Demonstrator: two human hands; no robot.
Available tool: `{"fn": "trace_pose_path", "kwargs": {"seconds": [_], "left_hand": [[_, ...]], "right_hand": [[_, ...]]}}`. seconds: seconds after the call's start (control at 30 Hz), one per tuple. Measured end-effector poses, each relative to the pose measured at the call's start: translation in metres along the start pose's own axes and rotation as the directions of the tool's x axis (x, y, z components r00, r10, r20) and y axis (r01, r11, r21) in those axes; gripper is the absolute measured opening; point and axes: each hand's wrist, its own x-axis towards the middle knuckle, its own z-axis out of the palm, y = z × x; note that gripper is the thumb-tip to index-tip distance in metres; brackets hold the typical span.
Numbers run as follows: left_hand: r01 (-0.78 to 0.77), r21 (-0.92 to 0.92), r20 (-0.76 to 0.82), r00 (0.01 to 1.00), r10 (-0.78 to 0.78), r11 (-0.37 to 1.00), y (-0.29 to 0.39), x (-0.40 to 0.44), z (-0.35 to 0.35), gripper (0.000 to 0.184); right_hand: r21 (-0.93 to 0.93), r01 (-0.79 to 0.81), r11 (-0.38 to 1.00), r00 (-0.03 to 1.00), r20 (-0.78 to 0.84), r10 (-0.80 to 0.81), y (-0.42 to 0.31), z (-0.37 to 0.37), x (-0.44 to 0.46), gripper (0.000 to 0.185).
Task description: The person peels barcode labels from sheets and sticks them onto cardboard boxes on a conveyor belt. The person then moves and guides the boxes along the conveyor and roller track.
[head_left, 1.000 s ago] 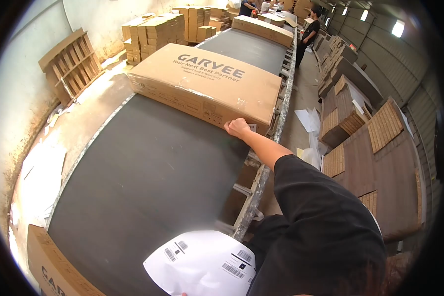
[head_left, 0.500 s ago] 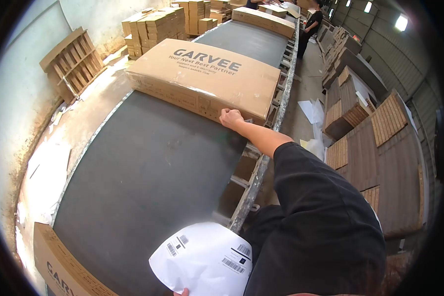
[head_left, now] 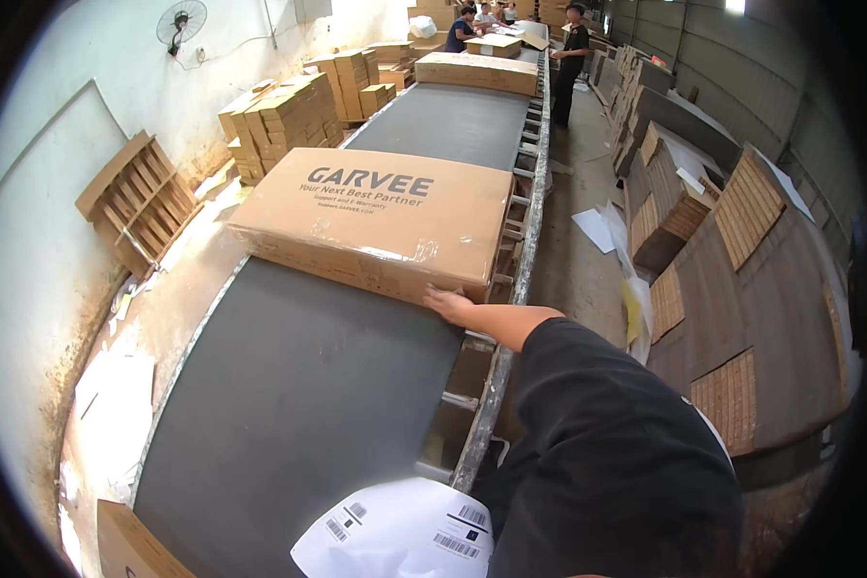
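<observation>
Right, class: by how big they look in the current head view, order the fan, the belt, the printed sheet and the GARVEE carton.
1. Belt
2. GARVEE carton
3. Sheet, cut off at the bottom edge
4. Fan

Sheet versus fan in real size: unsure, since the sheet is far nearer.

A: What sits on the belt (head_left: pixel 299 385)?
B: Three cartons: the near carton (head_left: pixel 135 549) at the bottom left, the middle carton (head_left: pixel 376 226) crosswise ahead, and the far carton (head_left: pixel 477 72) behind that.
A: And the right hand (head_left: pixel 452 306)?
B: At the middle carton's near side, towards its right end, with the rail (head_left: pixel 486 414) just to the right.
A: Where is the label sheet (head_left: pixel 395 530)?
B: At the bottom centre, right of the near carton.
A: Left of the belt?
B: A slatted frame (head_left: pixel 140 202) by the wall (head_left: pixel 48 144), stacked boxes (head_left: pixel 284 120) beyond it.
A: Right?
B: An aisle (head_left: pixel 573 193), then stacked boards (head_left: pixel 751 318); a standing person (head_left: pixel 570 67) is near the far carton.
</observation>
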Motion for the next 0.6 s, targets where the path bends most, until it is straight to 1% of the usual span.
{"fn": "trace_pose_path", "kwargs": {"seconds": [0.07, 0.17, 0.2, 0.23, 0.27, 0.3, 0.33, 0.37, 0.4, 0.43, 0.47, 0.5, 0.57, 0.6], "left_hand": [[-0.006, 0.005, -0.015, 1.000, 0.006, 1.000, 0.001, -0.005, 0.004, 0.081], [-0.036, -0.012, -0.046, 0.998, 0.036, 0.999, -0.001, -0.017, 0.005, 0.081], [-0.054, -0.017, -0.052, 0.997, 0.053, 0.998, -0.002, -0.021, 0.004, 0.081], [-0.071, -0.023, -0.063, 0.996, 0.069, 0.997, -0.004, -0.027, 0.000, 0.081], [-0.091, -0.033, -0.073, 0.993, 0.089, 0.995, -0.010, -0.037, -0.007, 0.081], [-0.119, -0.046, -0.088, 0.989, 0.115, 0.992, -0.020, -0.047, -0.018, 0.082], [-0.155, -0.062, -0.109, 0.983, 0.148, 0.986, -0.032, -0.063, -0.035, 0.082], [-0.189, -0.071, -0.129, 0.975, 0.179, 0.979, -0.048, -0.084, -0.053, 0.082], [-0.206, -0.086, -0.140, 0.971, 0.193, 0.975, -0.047, -0.113, -0.051, 0.082], [-0.215, -0.099, -0.145, 0.969, 0.199, 0.972, -0.044, -0.136, -0.049, 0.082], [-0.221, -0.115, -0.113, 0.972, 0.208, 0.969, -0.005, -0.151, -0.010, 0.081], [-0.189, -0.214, -0.115, 0.979, 0.167, 0.958, -0.004, -0.153, 0.004, 0.079], [-0.235, -0.265, -0.068, 0.972, 0.225, 0.935, -0.017, -0.146, 0.009, 0.075], [-0.238, -0.284, -0.092, 0.971, 0.221, 0.929, -0.011, -0.148, 0.010, 0.072]], "right_hand": [[-0.098, 0.024, 0.995, 0.998, -0.058, -0.029, 0.003, 0.015, -0.035, 0.053], [-0.029, -0.116, 0.993, 0.974, -0.198, 0.108, -0.036, 0.054, -0.031, 0.056], [0.028, -0.083, 0.996, 0.983, -0.159, 0.086, -0.025, 0.046, -0.037, 0.055], [0.091, -0.049, 0.995, 0.991, -0.119, 0.060, -0.001, 0.015, -0.063, 0.053], [0.163, -0.003, 0.987, 0.996, -0.086, 0.017, 0.006, -0.003, -0.077, 0.052], [0.269, 0.026, 0.963, 0.974, -0.222, 0.035, 0.013, -0.006, -0.081, 0.043], [0.395, 0.058, 0.917, 0.971, -0.234, 0.039, 0.019, -0.011, -0.082, 0.030], [0.540, 0.015, 0.842, 0.990, -0.124, 0.061, 0.028, -0.025, -0.075, 0.025], [0.475, 0.014, 0.880, 0.872, -0.437, 0.222, 0.027, -0.022, -0.079, 0.025], [0.404, -0.008, 0.915, 0.862, -0.460, 0.211, 0.021, -0.021, -0.078, 0.026], [0.403, -0.013, 0.915, 0.822, -0.517, 0.239, 0.033, -0.030, -0.086, 0.029], [0.399, -0.040, 0.916, 0.775, -0.566, 0.280, 0.034, -0.032, -0.088, 0.031], [0.559, -0.023, 0.829, 0.874, -0.392, 0.288, 0.019, -0.029, -0.093, 0.031], [0.629, -0.031, 0.777, 0.911, -0.302, 0.281, 0.021, -0.036, -0.094, 0.032]]}}
